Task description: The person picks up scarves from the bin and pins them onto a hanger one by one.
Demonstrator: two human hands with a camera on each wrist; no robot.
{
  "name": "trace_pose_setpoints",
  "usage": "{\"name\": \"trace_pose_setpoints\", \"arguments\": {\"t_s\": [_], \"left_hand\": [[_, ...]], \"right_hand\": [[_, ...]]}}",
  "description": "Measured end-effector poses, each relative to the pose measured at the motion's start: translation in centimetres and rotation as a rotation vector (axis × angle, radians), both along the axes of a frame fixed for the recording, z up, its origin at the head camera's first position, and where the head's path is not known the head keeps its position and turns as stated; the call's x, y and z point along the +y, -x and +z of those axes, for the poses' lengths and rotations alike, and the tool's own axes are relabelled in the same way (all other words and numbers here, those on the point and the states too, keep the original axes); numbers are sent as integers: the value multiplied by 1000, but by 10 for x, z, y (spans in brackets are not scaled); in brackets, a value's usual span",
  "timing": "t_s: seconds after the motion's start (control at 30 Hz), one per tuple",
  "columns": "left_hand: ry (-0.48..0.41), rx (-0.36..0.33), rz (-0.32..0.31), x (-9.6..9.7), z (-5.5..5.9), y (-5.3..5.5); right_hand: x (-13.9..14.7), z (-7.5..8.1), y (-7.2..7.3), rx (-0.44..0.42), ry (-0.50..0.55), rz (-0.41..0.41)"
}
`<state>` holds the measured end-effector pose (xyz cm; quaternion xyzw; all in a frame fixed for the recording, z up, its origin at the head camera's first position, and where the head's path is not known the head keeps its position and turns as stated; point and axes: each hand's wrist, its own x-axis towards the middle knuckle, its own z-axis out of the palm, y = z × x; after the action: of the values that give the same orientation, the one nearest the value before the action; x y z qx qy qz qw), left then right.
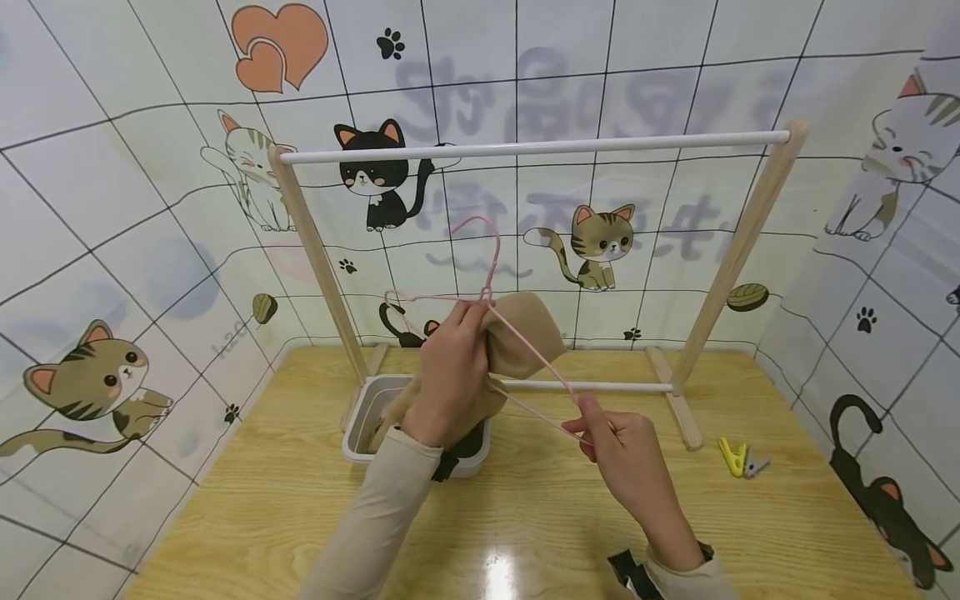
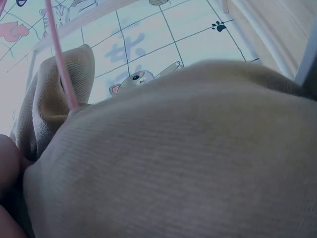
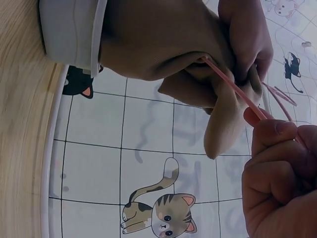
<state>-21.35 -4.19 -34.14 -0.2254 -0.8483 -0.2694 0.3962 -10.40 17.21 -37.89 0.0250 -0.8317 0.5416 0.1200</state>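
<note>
A thin pink wire hanger [image 1: 525, 337] is held up in front of the rack, its hook at the top and one shoulder pointing left. My right hand [image 1: 622, 458] pinches its right corner between thumb and fingers. Tan knit cloth [image 1: 525, 333] is bunched in my left hand [image 1: 453, 367], which grips it just below the hanger's neck. In the right wrist view the hanger's lower wire [image 3: 233, 87] runs into a fold of the cloth [image 3: 163, 34]. Cloth [image 2: 173, 163] fills most of the left wrist view, with the pink wire rising behind it.
Behind the hands stands a wooden rack with a white top rod [image 1: 540, 148] and a lower rod [image 1: 585, 386]. A white basin [image 1: 352, 433] holding tan and dark cloth sits at the left. Yellow and grey clothespins [image 1: 738, 458] lie at the right of the wooden table [image 1: 555, 517].
</note>
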Motion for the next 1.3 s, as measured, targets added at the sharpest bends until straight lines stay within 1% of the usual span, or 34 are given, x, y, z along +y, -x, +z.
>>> {"name": "trace_pose_setpoints", "arguments": {"t_s": [0.13,0.27,0.4,0.6,0.7,0.77,0.83,0.9,1.0,1.07,1.17,1.3], "left_hand": [[35,0,2,5,-2,4],[68,-13,11,8,-3,8],[85,-31,14,10,1,12],[70,-69,15,14,9,19],[63,-50,7,15,13,23],[48,-27,-9,15,16,25],[36,-9,-26,15,18,28],[25,-8,-42,15,20,30],[49,-37,-50,15,21,32],[87,-69,-59,14,20,33],[159,-125,-81,13,17,33],[209,-189,-106,12,13,33]], "right_hand": [[-1,0,-1,21,-3,-7],[-3,-1,0,18,10,11],[-7,-4,0,7,30,36],[-13,-4,-2,13,48,63],[-14,-4,-3,18,52,65],[-14,-3,-3,17,52,74],[-14,-3,-3,16,54,92],[-15,-3,-4,18,52,111],[-16,-4,-4,29,42,126],[-16,-4,-4,42,34,121],[-18,-4,-5,69,25,96],[-18,-3,-4,85,39,59]]}}
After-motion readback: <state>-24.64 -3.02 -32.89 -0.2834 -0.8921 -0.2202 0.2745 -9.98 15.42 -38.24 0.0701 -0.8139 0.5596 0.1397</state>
